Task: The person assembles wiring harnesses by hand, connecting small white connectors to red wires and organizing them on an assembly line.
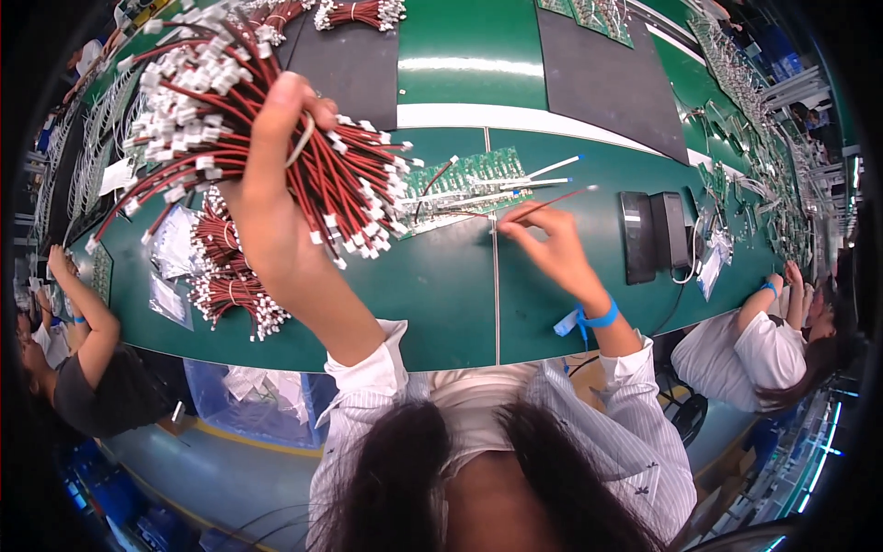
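Note:
Raised over the left of the green bench, my left hand (280,138) is wrapped round a thick bundle of red and black wire leads (322,189) with white plug ends. A pale band circles the bundle near my thumb. My right hand (547,244) pinches a single red and black wire lead (556,200) between thumb and fingertips, its white end pointing up to the right. Just left of that hand lies a panel of green circuit boards (478,175), with white cables and a dark lead across it. The bundle hides the panel's left end.
More banded wire bundles (230,293) and clear plastic bags (173,235) lie left. A black device (655,236) stands right, with circuit boards (768,184) beyond. A blue wrist strap (600,315) circles my right wrist. A blue bin (248,405) sits below; co-workers sit on both sides.

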{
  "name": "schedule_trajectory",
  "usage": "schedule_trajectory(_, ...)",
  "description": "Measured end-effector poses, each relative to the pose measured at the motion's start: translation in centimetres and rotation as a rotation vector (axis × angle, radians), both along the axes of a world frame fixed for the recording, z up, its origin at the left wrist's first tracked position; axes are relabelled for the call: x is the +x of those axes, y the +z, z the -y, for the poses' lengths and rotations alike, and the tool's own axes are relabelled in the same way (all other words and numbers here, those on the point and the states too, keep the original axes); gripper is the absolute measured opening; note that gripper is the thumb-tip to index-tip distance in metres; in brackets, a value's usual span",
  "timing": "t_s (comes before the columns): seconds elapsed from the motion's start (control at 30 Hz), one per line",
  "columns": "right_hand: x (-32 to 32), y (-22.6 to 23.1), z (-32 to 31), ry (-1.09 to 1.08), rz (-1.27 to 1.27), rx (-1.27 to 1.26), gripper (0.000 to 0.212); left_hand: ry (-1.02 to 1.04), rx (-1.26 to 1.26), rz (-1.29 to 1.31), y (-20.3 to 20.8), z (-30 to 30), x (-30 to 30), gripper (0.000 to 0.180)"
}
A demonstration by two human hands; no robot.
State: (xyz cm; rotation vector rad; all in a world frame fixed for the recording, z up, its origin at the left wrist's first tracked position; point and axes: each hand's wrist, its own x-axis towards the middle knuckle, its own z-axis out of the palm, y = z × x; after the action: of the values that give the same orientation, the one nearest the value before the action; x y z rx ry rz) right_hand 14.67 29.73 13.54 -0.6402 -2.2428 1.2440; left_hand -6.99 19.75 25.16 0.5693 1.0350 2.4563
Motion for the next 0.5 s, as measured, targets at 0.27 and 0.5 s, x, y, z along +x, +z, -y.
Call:
schedule_trajectory(0.27, -4.4, -3.3, -0.1, 0.010, -0.017, 0.133, 0.006, -0.001, 0.070, 0.017, 0.0, 0.1, 0.0, 0.015)
schedule_trajectory(0.5, -5.0, -4.1, -0.2, 0.055, -0.099, 0.210, 0.007, -0.028, 0.057, 0.033, -0.1, -0.5, 0.1, 0.018)
